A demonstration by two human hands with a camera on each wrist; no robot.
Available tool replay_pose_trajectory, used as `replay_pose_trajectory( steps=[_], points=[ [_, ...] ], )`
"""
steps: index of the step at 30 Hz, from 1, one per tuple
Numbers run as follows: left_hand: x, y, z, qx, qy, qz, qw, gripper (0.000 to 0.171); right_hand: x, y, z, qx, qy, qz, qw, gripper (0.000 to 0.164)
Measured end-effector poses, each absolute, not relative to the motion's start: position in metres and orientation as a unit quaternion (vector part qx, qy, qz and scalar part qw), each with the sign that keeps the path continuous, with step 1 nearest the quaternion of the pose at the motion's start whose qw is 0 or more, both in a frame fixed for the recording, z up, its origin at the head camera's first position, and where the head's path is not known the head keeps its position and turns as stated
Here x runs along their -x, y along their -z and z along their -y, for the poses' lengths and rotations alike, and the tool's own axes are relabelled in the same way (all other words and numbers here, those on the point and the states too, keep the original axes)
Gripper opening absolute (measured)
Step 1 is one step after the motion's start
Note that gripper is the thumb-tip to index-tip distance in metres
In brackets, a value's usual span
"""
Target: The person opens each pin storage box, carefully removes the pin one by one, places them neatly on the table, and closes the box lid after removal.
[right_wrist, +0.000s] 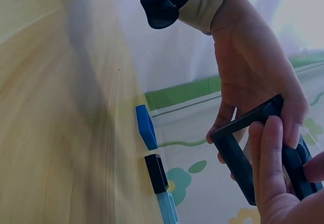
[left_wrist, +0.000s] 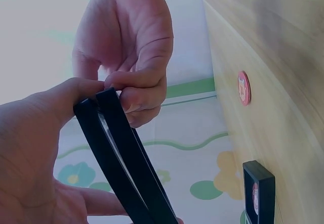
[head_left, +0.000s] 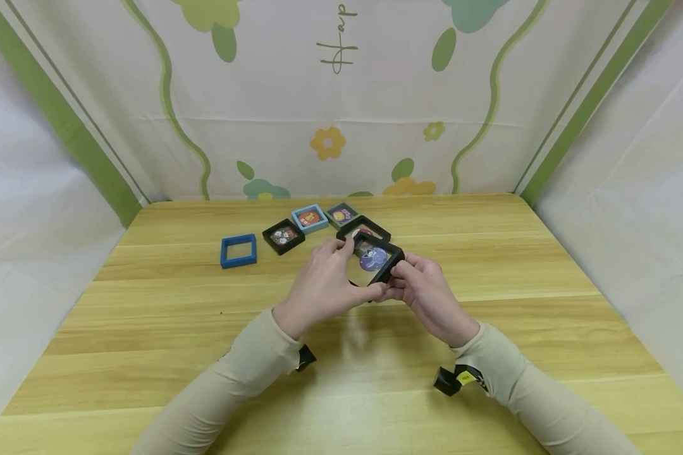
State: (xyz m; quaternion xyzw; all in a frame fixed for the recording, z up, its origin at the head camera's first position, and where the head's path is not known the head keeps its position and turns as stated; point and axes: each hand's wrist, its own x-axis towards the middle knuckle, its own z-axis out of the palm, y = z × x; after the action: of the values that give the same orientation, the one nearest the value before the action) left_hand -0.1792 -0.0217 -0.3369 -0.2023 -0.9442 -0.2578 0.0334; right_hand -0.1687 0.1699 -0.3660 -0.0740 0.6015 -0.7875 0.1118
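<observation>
Both hands hold a black square display frame (head_left: 395, 259) above the table. Inside it shows a round purple badge (head_left: 373, 258). The left hand (head_left: 326, 284) grips the frame between thumb and fingers along its left side. At the right edge, the right hand (head_left: 429, 298) pinches it with thumb and fingers. Edge-on in the left wrist view, the frame halves (left_wrist: 144, 171) stand slightly apart, with a thin clear layer between them. The right wrist view shows the frame's black border (right_wrist: 235, 163), partly covered by fingers.
Behind the hands lie a black frame (head_left: 381, 229), a dark green frame (head_left: 350, 210), a light blue frame (head_left: 317, 226) and another black frame (head_left: 275, 242), each with a picture. A blue frame (head_left: 224, 256) without picture lies leftmost. A red round badge (left_wrist: 244, 88) is on the table.
</observation>
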Motion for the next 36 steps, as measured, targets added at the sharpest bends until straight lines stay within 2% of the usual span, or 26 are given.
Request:
replay_pose_trajectory(
  steps=[22,32,36],
  points=[
    [0.18,0.338,0.021,0.194,0.296,0.935,0.03,0.096,0.169,0.365,-0.17,0.075,0.802,-0.583,0.108,0.035],
    [0.178,0.344,0.014,0.224,0.326,0.913,0.099,0.089,0.169,0.362,-0.171,0.068,0.818,-0.564,0.092,0.034],
    [0.177,0.347,0.011,0.218,0.348,0.905,0.111,0.089,0.168,0.36,-0.171,0.069,0.823,-0.557,0.085,0.031]
  ],
)
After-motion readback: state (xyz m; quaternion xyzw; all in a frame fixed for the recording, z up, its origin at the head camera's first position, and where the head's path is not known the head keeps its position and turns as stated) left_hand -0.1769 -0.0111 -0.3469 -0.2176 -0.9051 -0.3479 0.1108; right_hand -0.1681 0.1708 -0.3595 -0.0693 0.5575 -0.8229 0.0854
